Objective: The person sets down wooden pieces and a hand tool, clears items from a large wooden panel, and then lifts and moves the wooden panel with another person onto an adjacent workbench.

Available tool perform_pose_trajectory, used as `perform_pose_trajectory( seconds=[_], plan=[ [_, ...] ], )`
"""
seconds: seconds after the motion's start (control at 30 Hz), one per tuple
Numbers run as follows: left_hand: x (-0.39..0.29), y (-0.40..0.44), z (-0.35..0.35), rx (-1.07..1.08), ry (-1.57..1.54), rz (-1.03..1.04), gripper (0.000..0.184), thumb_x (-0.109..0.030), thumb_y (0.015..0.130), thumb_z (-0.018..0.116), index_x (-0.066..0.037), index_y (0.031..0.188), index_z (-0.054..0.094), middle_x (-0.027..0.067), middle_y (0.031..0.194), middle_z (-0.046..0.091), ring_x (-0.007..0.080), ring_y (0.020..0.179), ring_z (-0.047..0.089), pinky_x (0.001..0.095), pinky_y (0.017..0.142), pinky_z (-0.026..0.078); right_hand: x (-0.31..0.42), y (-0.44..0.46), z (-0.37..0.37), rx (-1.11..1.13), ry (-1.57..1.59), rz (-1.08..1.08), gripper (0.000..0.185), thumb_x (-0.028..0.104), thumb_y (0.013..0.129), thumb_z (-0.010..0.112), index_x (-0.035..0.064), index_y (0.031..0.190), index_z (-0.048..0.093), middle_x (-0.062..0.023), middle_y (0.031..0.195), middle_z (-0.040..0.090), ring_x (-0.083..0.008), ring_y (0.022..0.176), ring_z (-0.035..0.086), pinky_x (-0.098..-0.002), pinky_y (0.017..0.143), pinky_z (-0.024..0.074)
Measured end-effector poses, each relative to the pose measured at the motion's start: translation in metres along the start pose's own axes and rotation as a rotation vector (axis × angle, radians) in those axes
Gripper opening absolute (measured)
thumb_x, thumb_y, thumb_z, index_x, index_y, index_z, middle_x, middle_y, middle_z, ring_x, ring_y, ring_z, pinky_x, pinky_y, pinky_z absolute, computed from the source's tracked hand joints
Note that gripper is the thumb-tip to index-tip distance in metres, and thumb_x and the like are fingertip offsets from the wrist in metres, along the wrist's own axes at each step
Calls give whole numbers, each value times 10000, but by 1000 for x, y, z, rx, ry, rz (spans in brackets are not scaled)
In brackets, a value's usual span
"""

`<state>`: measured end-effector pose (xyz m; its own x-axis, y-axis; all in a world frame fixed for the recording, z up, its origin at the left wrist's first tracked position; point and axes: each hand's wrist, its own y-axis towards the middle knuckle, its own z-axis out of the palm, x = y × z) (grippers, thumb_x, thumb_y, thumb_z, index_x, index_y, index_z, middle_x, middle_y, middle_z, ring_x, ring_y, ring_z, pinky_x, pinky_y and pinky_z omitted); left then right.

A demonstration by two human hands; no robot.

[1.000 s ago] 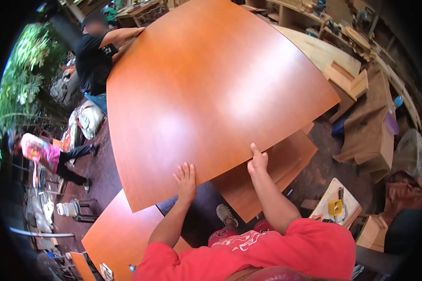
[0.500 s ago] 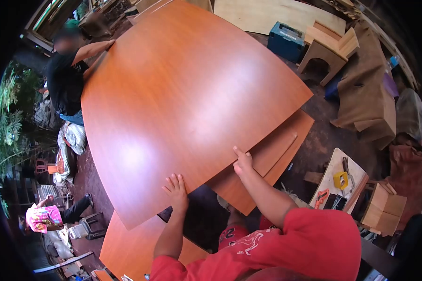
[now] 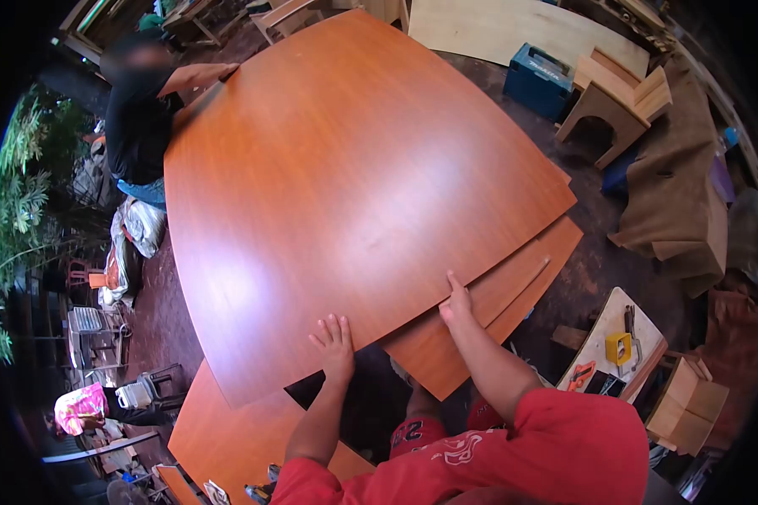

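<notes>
A large, glossy reddish-brown wooden panel [image 3: 354, 194] fills the middle of the view. My left hand [image 3: 335, 347] lies on its near edge, fingers spread on the top face. Further right, my right hand [image 3: 456, 301] grips the same edge, with a finger on top and the rest curled at the rim. Across the panel, a person in a black shirt [image 3: 139, 118] holds the far left edge with their hands. Beneath the panel on the right are other brown boards [image 3: 446, 362], partly covered by it.
Another orange-brown panel [image 3: 227, 429] is at lower left. A small board with tools [image 3: 602, 345], a blue case [image 3: 539, 82], a wooden stool-like piece [image 3: 606, 109] and a cloth-covered block [image 3: 682, 194] stand right. A person in pink [image 3: 82, 410] is at far left.
The large panel has come down closer to the boards beneath it, and my hands have moved along with its edge. The person in pink has moved lower in the view.
</notes>
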<state>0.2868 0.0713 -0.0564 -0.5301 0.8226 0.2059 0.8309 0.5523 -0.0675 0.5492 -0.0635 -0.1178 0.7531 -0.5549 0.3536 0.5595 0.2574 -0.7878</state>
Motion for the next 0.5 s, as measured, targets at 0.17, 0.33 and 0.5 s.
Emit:
perform_pose_trajectory(
  seconds=[0.17,0.33,0.5],
  plan=[
    [-10,-4,-8,24,-40,-3,579,-63,815,467,-54,1379,332,214,1430,290,452,1315,262,689,977,224,3,7,-18,141,32,7,489,215,857,649,14,1233,410,-115,1230,498,-253,1137,497,-441,932,463],
    [-19,-31,-46,57,-269,4,624,-108,794,565,-63,1373,336,195,1430,297,418,1326,260,636,1021,212,10,17,-26,44,22,-4,519,247,866,643,-4,1249,400,-126,1287,467,-256,1174,474,-436,943,455],
    [27,-158,51,-356,-1260,-1087,849,-428,781,685,-24,1391,255,212,1466,209,362,1377,162,465,1110,174,24,35,-48,-14,35,-45,536,244,857,656,-8,1255,402,-125,1302,458,-263,1188,458,-454,978,419]
  ],
)
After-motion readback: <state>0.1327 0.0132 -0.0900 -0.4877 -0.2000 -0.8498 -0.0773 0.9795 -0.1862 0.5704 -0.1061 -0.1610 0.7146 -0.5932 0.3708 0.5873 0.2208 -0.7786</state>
